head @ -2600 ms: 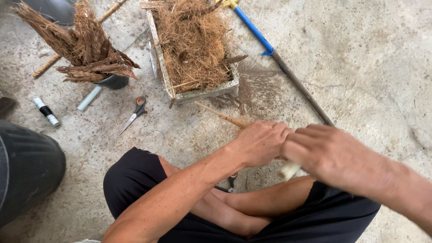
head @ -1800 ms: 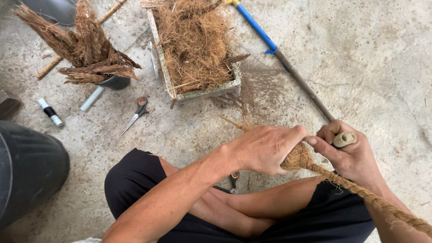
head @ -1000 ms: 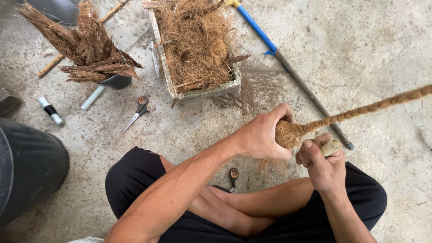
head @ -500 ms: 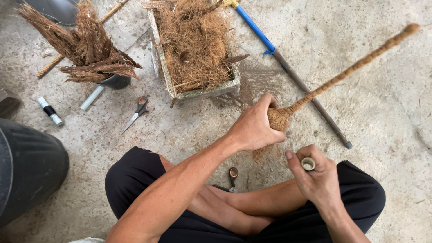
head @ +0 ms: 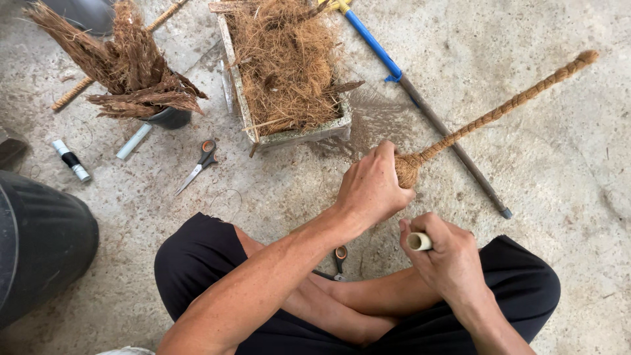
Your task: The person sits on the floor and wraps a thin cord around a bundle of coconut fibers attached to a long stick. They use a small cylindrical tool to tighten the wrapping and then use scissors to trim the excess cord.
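At far left a small white tube point(head: 70, 160) with a black band lay on the concrete, its label too small to make out. The left hand point(head: 373, 187) was closed around the thick end of a braided rope point(head: 499, 113), whose long axis ran up toward the far right. To its right, nearer, the right hand point(head: 447, 253) curled around a pale tube point(head: 419, 241), only its open end showing.

The one camera is sitting on my head, looking steeply down over my crossed legs point(head: 368, 309) at the concrete floor point(head: 578, 197); it is viewing my hands from close by.
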